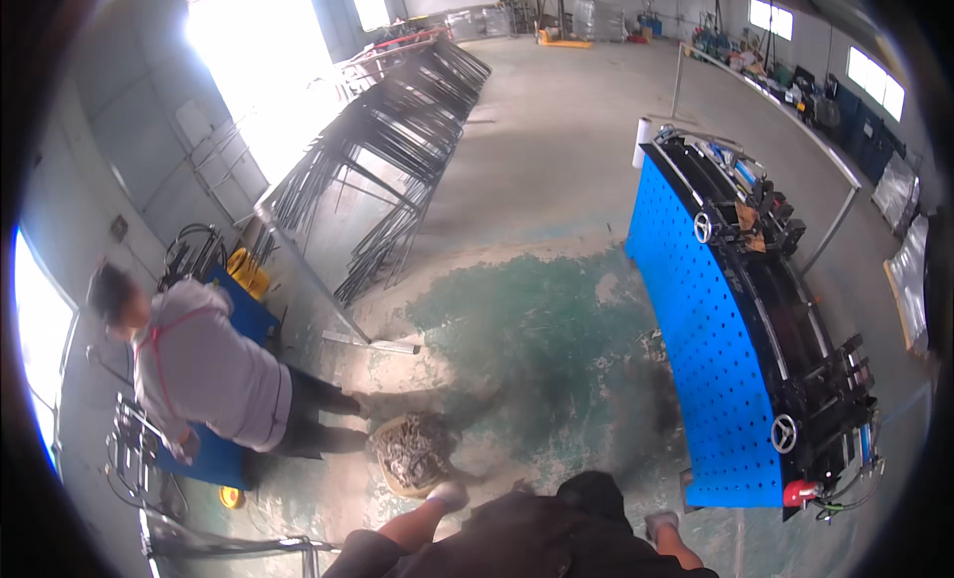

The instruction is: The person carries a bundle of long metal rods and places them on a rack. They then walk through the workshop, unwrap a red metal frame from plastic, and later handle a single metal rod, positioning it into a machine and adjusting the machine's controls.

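My left hand [449, 495], in a pale glove, is at the lower middle, beside the near rim of a round container [386, 469] heaped with small greyish metal pieces [412, 449]. Whether it touches the rim I cannot tell. Lower right, my right hand [659, 522], also pale-gloved, hangs beside my dark clothing, closest to the near end of a blue perforated machine bench [701, 379]. Both hands are small and blurred, so their fingers do not show clearly. I make out no object in either one.
Another person [214, 364] stands at the left by a blue workstation [214, 459]. Long dark metal rods [397, 131] lie on a rack ahead. A metal frame [313, 270] stands on the floor. Handwheels [784, 434] and clamps sit on the bench at right.
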`<state>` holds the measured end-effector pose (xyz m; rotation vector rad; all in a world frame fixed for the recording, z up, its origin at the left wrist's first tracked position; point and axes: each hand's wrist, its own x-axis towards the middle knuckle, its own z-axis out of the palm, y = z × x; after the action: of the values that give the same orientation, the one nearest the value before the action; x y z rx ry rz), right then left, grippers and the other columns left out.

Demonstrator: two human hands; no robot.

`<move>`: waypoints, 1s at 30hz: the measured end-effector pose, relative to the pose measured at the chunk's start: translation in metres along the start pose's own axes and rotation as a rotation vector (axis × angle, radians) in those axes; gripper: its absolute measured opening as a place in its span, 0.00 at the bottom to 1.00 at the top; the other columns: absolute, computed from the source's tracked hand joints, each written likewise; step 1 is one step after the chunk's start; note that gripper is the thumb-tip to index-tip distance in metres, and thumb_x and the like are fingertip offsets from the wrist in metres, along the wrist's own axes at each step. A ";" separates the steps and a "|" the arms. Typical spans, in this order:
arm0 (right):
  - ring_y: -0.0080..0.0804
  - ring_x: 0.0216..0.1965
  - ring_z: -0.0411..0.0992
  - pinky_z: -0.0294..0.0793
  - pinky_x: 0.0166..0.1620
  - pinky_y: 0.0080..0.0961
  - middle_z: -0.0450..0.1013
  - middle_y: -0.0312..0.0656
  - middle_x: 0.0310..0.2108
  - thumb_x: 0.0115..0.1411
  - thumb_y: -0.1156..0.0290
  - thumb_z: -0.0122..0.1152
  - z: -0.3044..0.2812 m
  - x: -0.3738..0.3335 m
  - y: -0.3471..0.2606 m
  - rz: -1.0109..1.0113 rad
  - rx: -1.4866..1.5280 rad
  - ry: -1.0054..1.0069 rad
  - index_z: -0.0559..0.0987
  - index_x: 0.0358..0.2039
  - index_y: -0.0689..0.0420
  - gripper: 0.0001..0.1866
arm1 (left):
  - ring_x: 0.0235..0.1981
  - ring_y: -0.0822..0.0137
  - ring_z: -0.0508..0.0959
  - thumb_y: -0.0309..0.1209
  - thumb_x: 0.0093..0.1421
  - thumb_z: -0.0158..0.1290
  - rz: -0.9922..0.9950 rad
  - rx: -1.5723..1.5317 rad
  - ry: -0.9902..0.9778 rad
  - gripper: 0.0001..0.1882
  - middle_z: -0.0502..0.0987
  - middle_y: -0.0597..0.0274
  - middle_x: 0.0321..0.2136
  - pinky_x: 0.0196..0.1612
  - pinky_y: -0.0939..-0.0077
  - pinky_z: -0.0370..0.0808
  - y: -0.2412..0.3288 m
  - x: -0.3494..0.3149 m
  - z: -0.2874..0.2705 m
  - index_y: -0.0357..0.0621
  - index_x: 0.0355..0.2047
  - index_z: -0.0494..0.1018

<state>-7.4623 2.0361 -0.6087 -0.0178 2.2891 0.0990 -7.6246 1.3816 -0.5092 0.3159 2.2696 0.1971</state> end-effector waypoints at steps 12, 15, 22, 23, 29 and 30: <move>0.47 0.58 0.86 0.85 0.59 0.51 0.87 0.50 0.58 0.63 0.56 0.71 -0.242 0.237 0.075 0.067 0.331 -0.061 0.91 0.55 0.51 0.22 | 0.46 0.54 0.90 0.36 0.69 0.62 -0.536 -0.750 0.171 0.16 0.91 0.53 0.43 0.46 0.55 0.88 0.026 0.272 -0.295 0.44 0.52 0.88; 0.55 0.62 0.82 0.80 0.65 0.48 0.84 0.56 0.59 0.67 0.52 0.67 -0.451 0.373 0.091 0.265 0.754 0.257 0.87 0.58 0.56 0.26 | 0.49 0.56 0.90 0.46 0.66 0.62 -0.234 -0.296 0.079 0.21 0.91 0.54 0.46 0.59 0.59 0.84 0.101 0.326 -0.395 0.50 0.53 0.88; 0.48 0.52 0.85 0.82 0.57 0.41 0.87 0.51 0.49 0.64 0.57 0.73 -0.908 0.493 0.107 -0.043 1.101 0.641 0.87 0.56 0.58 0.24 | 0.54 0.55 0.89 0.43 0.65 0.62 -0.309 -0.696 0.130 0.23 0.91 0.51 0.50 0.63 0.60 0.82 0.181 0.457 -0.594 0.47 0.57 0.87; 0.47 0.51 0.85 0.82 0.56 0.41 0.87 0.50 0.48 0.64 0.58 0.73 -0.942 0.515 0.109 -0.083 1.070 0.674 0.87 0.56 0.58 0.24 | 0.61 0.47 0.86 0.46 0.68 0.59 -0.259 -0.733 0.201 0.23 0.89 0.47 0.56 0.65 0.56 0.81 0.165 0.493 -0.587 0.48 0.55 0.88; 0.56 0.53 0.85 0.82 0.56 0.48 0.87 0.57 0.50 0.64 0.56 0.73 -0.981 0.619 0.164 0.194 1.222 0.413 0.87 0.54 0.60 0.24 | 0.59 0.44 0.87 0.40 0.69 0.55 -0.288 -0.630 0.258 0.20 0.88 0.46 0.56 0.63 0.54 0.82 0.100 0.666 -0.744 0.46 0.54 0.88; 0.62 0.56 0.83 0.82 0.58 0.52 0.86 0.58 0.53 0.65 0.52 0.70 -0.916 0.661 0.194 0.270 0.984 0.549 0.87 0.54 0.59 0.26 | 0.58 0.43 0.87 0.39 0.69 0.54 -0.236 -0.532 0.232 0.19 0.88 0.45 0.56 0.63 0.52 0.82 0.091 0.698 -0.776 0.45 0.52 0.88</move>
<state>-8.5945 2.1712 -0.4905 0.8585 2.6133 -0.9985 -8.6392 1.6406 -0.4801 -0.2645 2.3499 0.7256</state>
